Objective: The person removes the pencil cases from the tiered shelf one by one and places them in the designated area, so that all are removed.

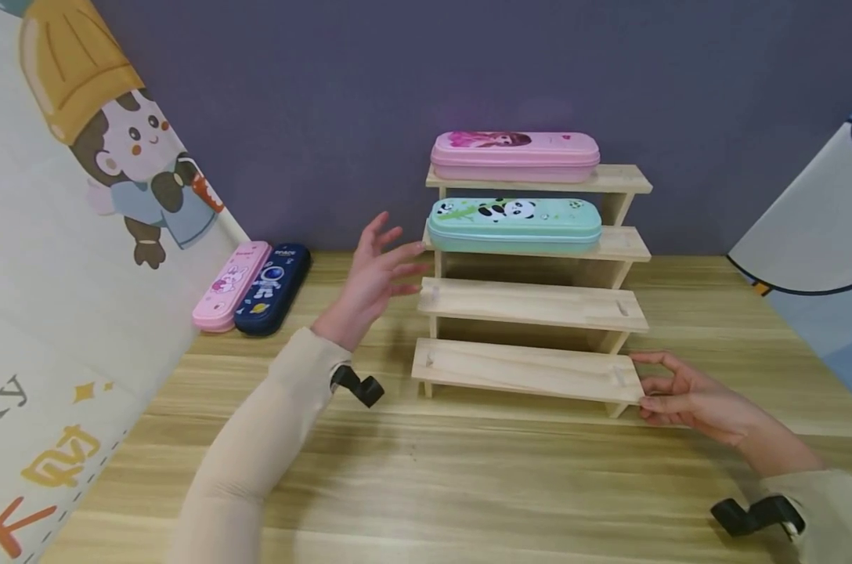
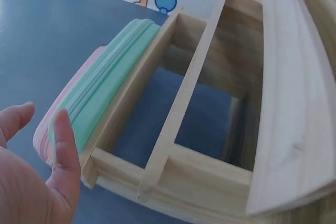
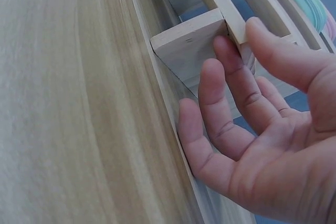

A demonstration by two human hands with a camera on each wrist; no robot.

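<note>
Left of the left grip [image 1: 370, 286], "SPACE" [image 1: 283, 253] stands on the navy case [image 1: 274, 291]; lettering on the pink case [image 1: 232, 287] beside it is too small to read. Farther left, the white wall sheet [image 1: 95, 321] reads "ky" above coloured characters.

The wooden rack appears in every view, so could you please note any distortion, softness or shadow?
Left wrist: the bottom shelf looks bowed, likely lens distortion; right wrist: higher shelves look curved too, slightly soft; head: four shelves look nearly straight, with darker gaps between.
</note>
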